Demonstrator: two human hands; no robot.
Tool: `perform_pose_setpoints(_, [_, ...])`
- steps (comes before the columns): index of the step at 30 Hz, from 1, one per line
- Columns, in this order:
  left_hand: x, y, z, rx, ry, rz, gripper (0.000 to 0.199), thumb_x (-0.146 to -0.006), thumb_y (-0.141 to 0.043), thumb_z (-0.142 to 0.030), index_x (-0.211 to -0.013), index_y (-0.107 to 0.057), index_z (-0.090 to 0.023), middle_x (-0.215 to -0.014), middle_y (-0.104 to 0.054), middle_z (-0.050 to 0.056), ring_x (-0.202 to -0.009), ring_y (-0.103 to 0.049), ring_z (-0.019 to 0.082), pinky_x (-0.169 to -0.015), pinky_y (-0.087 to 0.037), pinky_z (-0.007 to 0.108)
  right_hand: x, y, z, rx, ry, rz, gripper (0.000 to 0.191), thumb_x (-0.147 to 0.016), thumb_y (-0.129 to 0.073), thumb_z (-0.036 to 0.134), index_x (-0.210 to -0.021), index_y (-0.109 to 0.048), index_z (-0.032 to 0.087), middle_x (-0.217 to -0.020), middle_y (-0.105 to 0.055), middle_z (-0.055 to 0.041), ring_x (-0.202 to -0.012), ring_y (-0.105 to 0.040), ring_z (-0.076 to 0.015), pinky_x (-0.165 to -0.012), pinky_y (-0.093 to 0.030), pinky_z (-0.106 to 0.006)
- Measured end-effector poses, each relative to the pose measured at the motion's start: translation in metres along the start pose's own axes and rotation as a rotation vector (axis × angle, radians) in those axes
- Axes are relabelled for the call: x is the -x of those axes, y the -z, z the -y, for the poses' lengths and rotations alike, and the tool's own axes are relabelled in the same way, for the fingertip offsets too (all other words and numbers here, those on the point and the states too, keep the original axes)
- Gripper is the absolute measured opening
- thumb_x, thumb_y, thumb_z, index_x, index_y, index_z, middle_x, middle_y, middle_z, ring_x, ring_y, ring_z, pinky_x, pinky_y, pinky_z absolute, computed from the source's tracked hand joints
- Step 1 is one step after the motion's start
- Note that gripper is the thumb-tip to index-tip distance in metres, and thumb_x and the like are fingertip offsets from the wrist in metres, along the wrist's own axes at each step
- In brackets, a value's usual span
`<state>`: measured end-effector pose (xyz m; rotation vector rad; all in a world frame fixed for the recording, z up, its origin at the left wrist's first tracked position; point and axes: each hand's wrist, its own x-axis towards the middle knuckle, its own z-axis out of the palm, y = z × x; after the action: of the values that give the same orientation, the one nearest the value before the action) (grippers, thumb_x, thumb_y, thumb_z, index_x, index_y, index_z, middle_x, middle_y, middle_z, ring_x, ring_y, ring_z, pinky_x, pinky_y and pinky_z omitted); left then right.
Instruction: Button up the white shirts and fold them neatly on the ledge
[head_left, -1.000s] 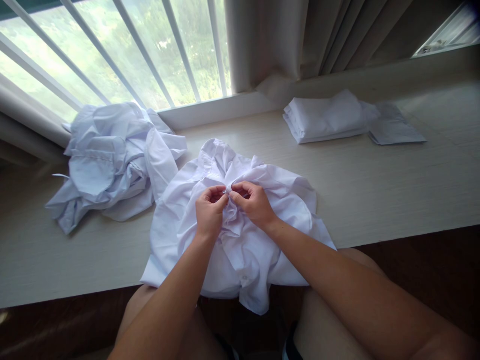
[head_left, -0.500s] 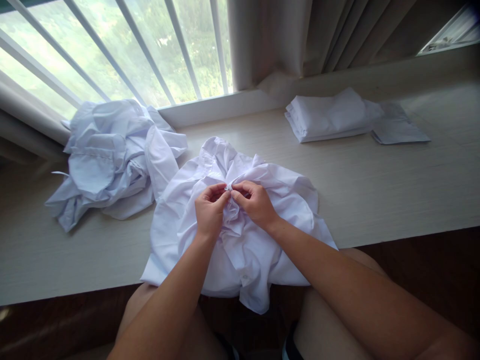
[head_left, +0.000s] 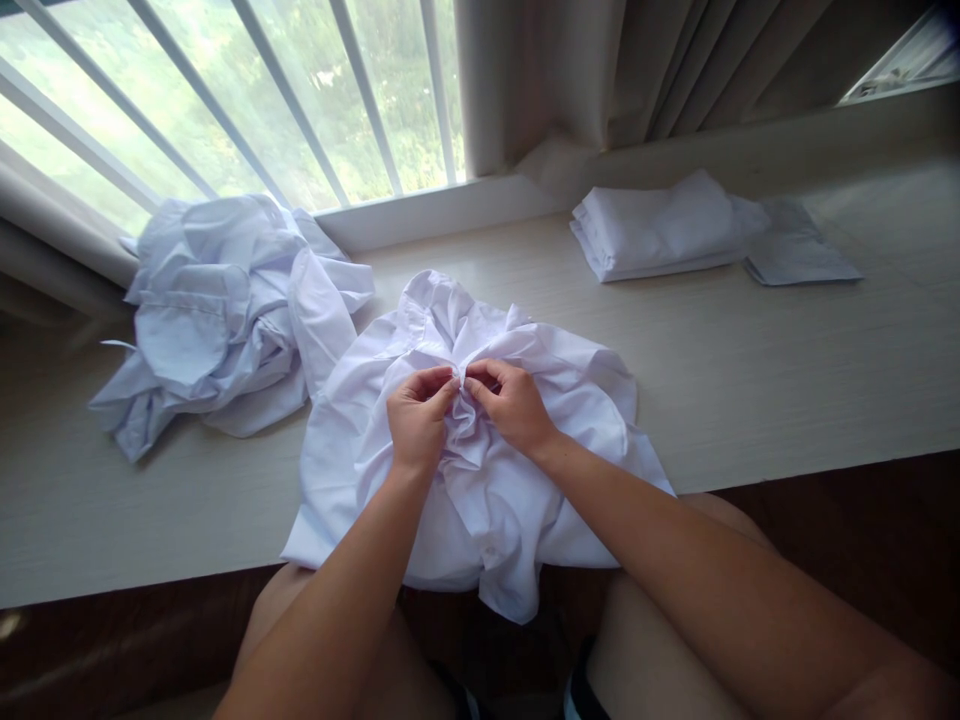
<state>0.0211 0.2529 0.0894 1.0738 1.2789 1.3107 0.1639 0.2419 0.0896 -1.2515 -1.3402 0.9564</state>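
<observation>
A white buttoned shirt [head_left: 517,510] lies bunched in front of me, its lower end hanging over the ledge's front edge. My left hand [head_left: 421,412] pinches the front of the shirt between thumb and fingers. Close beside it, my right hand [head_left: 514,402] pinches the same gathered spot from the other side. The fingertips almost meet, and the cloth between them is puckered. What exactly sits under the fingertips is too small to make out. Lower down on the front a small button [head_left: 489,551] shows.
A crumpled white garment [head_left: 217,310] lies at the left by the barred window [head_left: 360,90]. Folded white cloth [head_left: 660,230] rests at the back right, with a flat white piece [head_left: 802,245] beside it. Curtains [head_left: 540,80] hang behind the pale ledge [head_left: 757,380].
Both hands stay at the same spot on the shirt. Their fingertips have shifted slightly, and the small shiny button seen between them earlier is now hardly visible.
</observation>
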Motion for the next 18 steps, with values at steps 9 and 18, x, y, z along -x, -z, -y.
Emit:
perform_pose_setpoints(9, [0.0005,-0.0038,-0.0024,0.083,0.096,0.011,0.028,-0.065,-0.089,-0.031,-0.086,-0.078,-0.016,-0.072,-0.070,0.000,-0.057,-0.054,0.009,-0.059,-0.044,0.024,0.0006,-0.0006,0.0004,-0.003,-0.001,-0.021,0.015,-0.087,-0.068,0.034,-0.092,-0.074,0.021,-0.089,-0.076,-0.0036,-0.081,-0.069,-0.0206,-0.079,-0.054,-0.033])
perform_pose_setpoints(18, [0.0013,-0.0029,-0.0018,0.137,0.217,0.066,0.030,-0.069,-0.087,-0.037,-0.086,-0.076,-0.015,-0.074,-0.069,0.002,-0.060,-0.057,0.010,-0.058,-0.045,0.023,0.0006,0.0002,-0.0018,0.025,-0.003,-0.004,0.012,-0.087,-0.070,0.033,-0.091,-0.071,0.021,-0.088,-0.075,-0.0027,-0.081,-0.070,-0.0196,-0.078,-0.053,-0.032])
